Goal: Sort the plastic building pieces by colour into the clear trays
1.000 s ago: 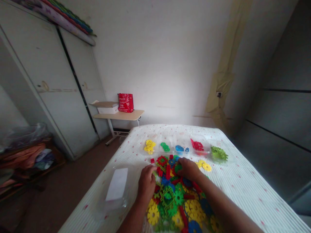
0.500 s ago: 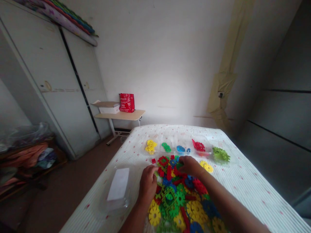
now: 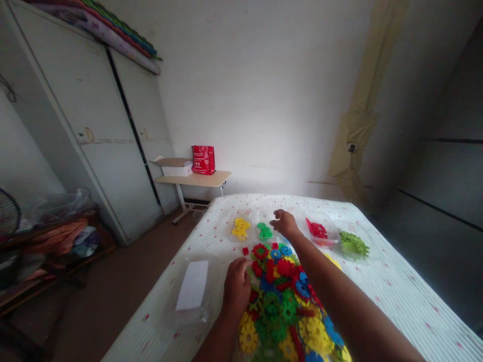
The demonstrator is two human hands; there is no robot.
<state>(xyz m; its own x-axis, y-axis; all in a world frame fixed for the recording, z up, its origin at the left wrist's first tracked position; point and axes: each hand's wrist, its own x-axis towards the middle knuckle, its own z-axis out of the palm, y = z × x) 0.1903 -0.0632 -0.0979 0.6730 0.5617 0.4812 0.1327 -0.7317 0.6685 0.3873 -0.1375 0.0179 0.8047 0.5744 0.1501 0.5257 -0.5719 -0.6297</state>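
Observation:
A heap of plastic snap-together building pieces (image 3: 289, 304) in red, blue, yellow and green lies in front of me. My left hand (image 3: 237, 286) is at the heap's left edge with its fingers curled; what they may hold is hidden. My right hand (image 3: 285, 223) is over the row of clear trays, just right of the green flower-shaped pieces (image 3: 264, 230). Its thumb and fingertips are apart, and no piece shows between them. Yellow pieces (image 3: 240, 229) fill part of the leftmost tray. The blue pieces' tray is mostly hidden behind my right hand and forearm.
Red pieces (image 3: 317, 230) and light-green pieces (image 3: 353, 243) sit in trays at the right. A clear container (image 3: 204, 314) with a white paper (image 3: 192, 285) is left of my left hand. Beyond the tablecloth (image 3: 396, 281) stand a side table (image 3: 211, 178) and red bag (image 3: 204, 160).
My right hand has moved from the heap's far part forward to the trays, beside the green pieces. My left hand stays at the heap's left edge. The camera view has shifted slightly left.

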